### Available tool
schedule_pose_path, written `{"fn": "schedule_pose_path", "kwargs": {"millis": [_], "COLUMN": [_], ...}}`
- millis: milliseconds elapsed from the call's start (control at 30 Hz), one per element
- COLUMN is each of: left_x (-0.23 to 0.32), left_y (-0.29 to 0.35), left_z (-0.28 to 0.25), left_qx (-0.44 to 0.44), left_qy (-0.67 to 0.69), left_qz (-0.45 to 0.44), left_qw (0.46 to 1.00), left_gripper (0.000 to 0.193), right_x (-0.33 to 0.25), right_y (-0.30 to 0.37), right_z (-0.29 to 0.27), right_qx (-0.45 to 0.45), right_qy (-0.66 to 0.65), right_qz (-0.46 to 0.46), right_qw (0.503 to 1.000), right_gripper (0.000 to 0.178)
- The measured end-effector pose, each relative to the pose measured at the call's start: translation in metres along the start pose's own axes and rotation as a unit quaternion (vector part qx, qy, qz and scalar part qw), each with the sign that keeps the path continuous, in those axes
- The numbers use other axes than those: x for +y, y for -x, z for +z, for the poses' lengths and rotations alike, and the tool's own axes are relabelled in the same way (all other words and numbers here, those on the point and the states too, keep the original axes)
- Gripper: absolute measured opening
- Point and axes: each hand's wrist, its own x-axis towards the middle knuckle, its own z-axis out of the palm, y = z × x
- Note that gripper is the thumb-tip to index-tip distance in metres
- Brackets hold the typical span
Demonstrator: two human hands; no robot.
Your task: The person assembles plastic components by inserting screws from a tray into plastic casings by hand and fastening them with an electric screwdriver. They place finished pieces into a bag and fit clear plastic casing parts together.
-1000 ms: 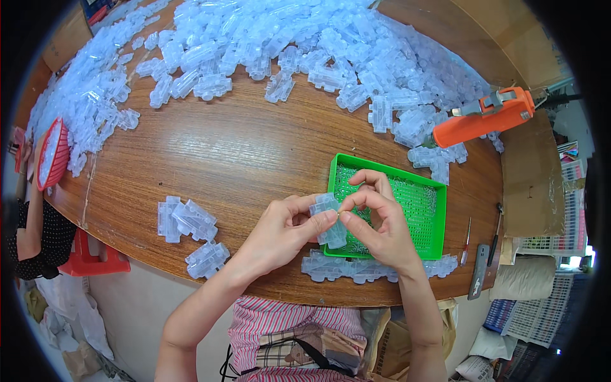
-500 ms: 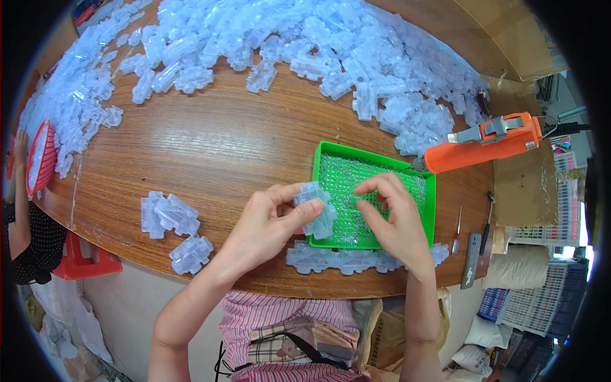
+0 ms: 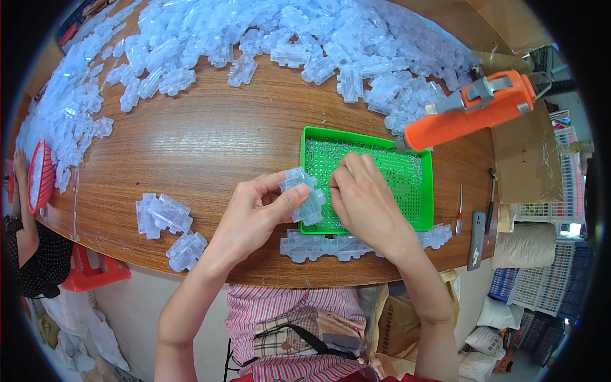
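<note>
My left hand (image 3: pixel 248 213) grips a clear plastic housing piece (image 3: pixel 312 209) between thumb and fingers, at the left edge of a green tray (image 3: pixel 428 197). Small metal screws (image 3: pixel 321 153) are scattered over the tray's gridded bottom. Over the tray's middle is my right hand (image 3: pixel 366 197), fingers bent and drawn together; its fingertips are turned away, so anything pinched there is hidden. Beneath the right wrist and along the tray's near side lies a row of similar clear pieces (image 3: pixel 305 247).
An orange electric screwdriver (image 3: pixel 471 118) hangs above the tray's far right corner. Clear pieces are heaped (image 3: pixel 299 32) along the far side. A few lie at left (image 3: pixel 168 213). A thin screwdriver (image 3: pixel 459 219) and grey tool (image 3: pixel 476 242) lie right. Another person's arm (image 3: pixel 27 204) is beside a red basket (image 3: pixel 42 175).
My right hand has moved slightly left and its spread fingers have closed together over the tray. The left hand still holds the clear piece. The view has shifted a little.
</note>
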Motion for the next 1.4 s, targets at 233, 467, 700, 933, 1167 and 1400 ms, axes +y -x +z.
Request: {"fn": "schedule_pose_path", "kwargs": {"millis": [233,467,700,933,1167,1400], "left_x": [-0.003,-0.002,-0.01,-0.015,-0.015,-0.017], "left_y": [0.001,0.001,-0.002,-0.004,-0.004,-0.005], "left_z": [-0.003,-0.002,-0.005,-0.004,-0.006,-0.005], "left_qx": [0.001,-0.003,-0.006,0.016,0.004,0.009], "left_qy": [-0.014,0.004,-0.058,-0.028,-0.031,-0.037], "left_qz": [0.004,0.007,0.008,0.05,0.032,0.055], "left_qw": [1.0,1.0,0.998,0.998,0.999,0.998], "left_gripper": [0.035,0.034,0.038,0.034,0.034,0.034], "right_x": [0.005,-0.004,-0.032,-0.03,-0.029,-0.028], "right_y": [0.003,0.017,0.036,0.032,0.028,0.025], "right_z": [-0.008,-0.022,-0.013,0.003,0.004,0.004], "right_qx": [-0.003,-0.02,0.039,0.013,-0.026,-0.027], "right_qy": [-0.238,-0.575,-0.614,-0.536,-0.54,-0.523], "right_qz": [0.117,0.207,0.204,0.132,0.171,0.151], "right_qw": [0.964,0.792,0.762,0.834,0.824,0.839], "right_gripper": [0.009,0.009,0.008,0.008,0.008,0.017]}}
